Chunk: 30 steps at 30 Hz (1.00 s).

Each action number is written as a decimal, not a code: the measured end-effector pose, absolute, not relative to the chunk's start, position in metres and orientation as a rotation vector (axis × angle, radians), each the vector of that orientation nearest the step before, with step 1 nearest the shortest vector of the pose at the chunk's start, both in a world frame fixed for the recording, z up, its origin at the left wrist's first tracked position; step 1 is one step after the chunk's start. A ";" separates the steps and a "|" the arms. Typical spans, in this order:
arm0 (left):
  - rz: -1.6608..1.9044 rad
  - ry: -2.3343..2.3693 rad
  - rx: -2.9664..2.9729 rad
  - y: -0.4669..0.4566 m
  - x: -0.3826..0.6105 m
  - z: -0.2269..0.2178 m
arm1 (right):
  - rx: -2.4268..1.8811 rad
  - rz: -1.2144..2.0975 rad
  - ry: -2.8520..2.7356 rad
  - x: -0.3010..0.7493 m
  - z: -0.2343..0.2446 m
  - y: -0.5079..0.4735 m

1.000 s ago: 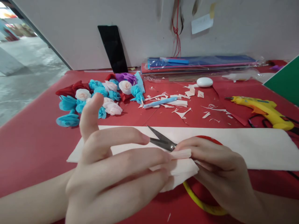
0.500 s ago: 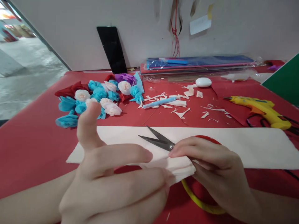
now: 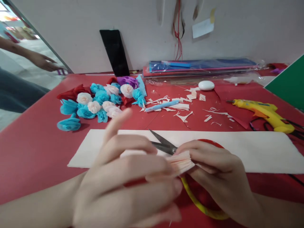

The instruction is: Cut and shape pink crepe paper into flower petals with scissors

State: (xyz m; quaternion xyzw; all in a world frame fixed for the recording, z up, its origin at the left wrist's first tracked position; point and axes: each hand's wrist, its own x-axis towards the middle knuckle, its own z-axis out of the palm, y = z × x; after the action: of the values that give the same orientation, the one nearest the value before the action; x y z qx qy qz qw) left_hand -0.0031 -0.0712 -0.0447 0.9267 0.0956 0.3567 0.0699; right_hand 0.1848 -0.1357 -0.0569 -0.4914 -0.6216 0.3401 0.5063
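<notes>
My left hand (image 3: 125, 186) and my right hand (image 3: 218, 174) meet low in the middle and pinch a small folded piece of pale pink crepe paper (image 3: 180, 161) between them. The right hand also has scissors (image 3: 163, 144) with red and yellow loops hooked on its fingers, blades slightly apart and pointing left. Beneath both lies a long strip of pale paper (image 3: 249, 148) on the red table (image 3: 35, 148). The left hand is blurred by motion.
A heap of blue, pink, red and purple paper flowers (image 3: 99, 101) lies at the back left. Paper scraps (image 3: 185, 110) and a blue stick (image 3: 162, 105) litter the middle. A yellow glue gun (image 3: 266, 114) sits right. Another person's hand (image 3: 45, 63) reaches in far left.
The folded paper has been squeezed into a tighter, pleated bundle. My left hand shifted right and its thumb dropped. Another person's arm has come into view at the far left.
</notes>
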 end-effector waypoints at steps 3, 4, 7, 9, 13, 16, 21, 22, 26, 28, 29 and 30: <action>0.876 0.325 2.782 -0.055 0.003 -0.039 | -1.203 0.827 -1.483 0.184 -0.056 -0.135; 0.817 0.394 2.752 -0.053 0.005 -0.041 | -1.209 0.839 -1.455 0.183 -0.055 -0.135; 0.632 0.449 2.671 -0.053 0.009 -0.047 | -1.218 0.954 -1.285 0.180 -0.053 -0.134; 0.551 0.414 2.583 -0.053 0.010 -0.049 | -1.203 1.119 -1.130 0.177 -0.052 -0.134; 0.563 0.468 2.358 -0.052 0.010 -0.046 | -1.159 1.451 -0.906 0.176 -0.056 -0.133; 0.466 0.554 2.188 -0.052 0.009 -0.044 | -1.148 1.593 -0.861 0.178 -0.062 -0.131; 0.393 0.603 2.097 -0.051 0.008 -0.044 | -1.150 1.538 -0.897 0.182 -0.065 -0.129; 0.434 0.598 2.090 -0.051 0.008 -0.043 | -1.158 1.529 -0.917 0.182 -0.064 -0.128; 0.563 0.532 2.058 -0.052 0.014 -0.039 | -1.211 1.547 -0.906 0.180 -0.064 -0.128; 0.563 0.492 2.084 -0.052 0.017 -0.039 | -1.217 1.551 -0.907 0.179 -0.066 -0.129; 0.547 0.485 2.105 -0.052 0.019 -0.039 | -1.214 1.549 -0.912 0.178 -0.066 -0.129; 0.533 0.495 2.127 -0.052 0.020 -0.039 | -1.209 1.545 -0.919 0.178 -0.066 -0.130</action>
State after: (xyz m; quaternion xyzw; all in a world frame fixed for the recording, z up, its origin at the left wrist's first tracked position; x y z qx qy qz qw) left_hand 0.0196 -0.0518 -0.0394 0.8534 0.1987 0.2136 0.4319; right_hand 0.1782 -0.1295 -0.0665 -0.4930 -0.3748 0.6301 0.4684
